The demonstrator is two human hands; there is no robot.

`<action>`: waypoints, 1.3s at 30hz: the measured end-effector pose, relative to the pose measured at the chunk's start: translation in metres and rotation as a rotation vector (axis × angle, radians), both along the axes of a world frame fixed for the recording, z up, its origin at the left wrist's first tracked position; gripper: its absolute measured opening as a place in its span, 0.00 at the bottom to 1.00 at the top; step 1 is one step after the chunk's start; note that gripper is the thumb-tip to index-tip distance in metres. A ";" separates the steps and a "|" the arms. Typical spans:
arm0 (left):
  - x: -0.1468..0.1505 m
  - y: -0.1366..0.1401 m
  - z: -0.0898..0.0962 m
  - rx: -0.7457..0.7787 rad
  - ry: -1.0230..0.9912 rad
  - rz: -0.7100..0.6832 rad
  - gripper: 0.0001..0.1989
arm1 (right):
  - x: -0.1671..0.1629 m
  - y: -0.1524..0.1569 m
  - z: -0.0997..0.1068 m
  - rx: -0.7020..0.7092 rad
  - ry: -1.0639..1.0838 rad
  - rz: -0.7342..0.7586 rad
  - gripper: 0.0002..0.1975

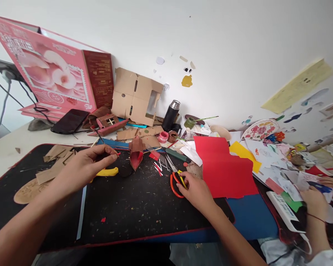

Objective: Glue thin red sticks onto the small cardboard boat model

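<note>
My left hand [96, 160] is raised over the left part of the black mat, its thumb and fingertips pinched on a small red piece [118, 154]. Low on the mat, my right hand [197, 190] has its fingers closed at the handles of the scissors [180, 173], whose loops are orange and yellow. The blades point away from me, beside several thin white and red paper strips [158, 168]. Between my hands stands a small brown cardboard boat [136, 153] with a red inside. A yellow-handled tool [108, 172] lies beneath my left hand, partly hidden.
Red paper [224, 170] lies right of the scissors. Paint jars [163, 137], a black flask [171, 115] and another cardboard boat [109, 123] stand behind. Cardboard scraps [55, 166] lie left. At far right, a co-worker's hands [315, 203] are near a power strip [284, 212].
</note>
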State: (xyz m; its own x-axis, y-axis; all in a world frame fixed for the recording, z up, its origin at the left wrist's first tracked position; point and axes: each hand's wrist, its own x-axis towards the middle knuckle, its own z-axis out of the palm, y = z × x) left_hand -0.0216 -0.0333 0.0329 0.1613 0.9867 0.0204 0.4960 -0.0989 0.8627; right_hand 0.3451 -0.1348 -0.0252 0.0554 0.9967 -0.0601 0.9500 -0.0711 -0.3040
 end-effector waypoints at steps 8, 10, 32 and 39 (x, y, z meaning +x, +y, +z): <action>0.015 0.006 0.012 0.002 -0.120 -0.145 0.20 | 0.013 0.007 -0.006 0.040 0.391 -0.115 0.19; 0.019 0.009 0.010 0.031 -0.130 -0.168 0.19 | 0.015 0.010 -0.010 0.049 0.541 -0.150 0.22; 0.093 -0.008 0.017 -0.338 -0.633 -0.291 0.17 | -0.058 0.025 0.002 -0.232 1.597 0.254 0.38; 0.093 -0.011 0.018 -0.321 -0.613 -0.310 0.19 | -0.082 0.035 -0.006 -0.302 1.612 0.387 0.34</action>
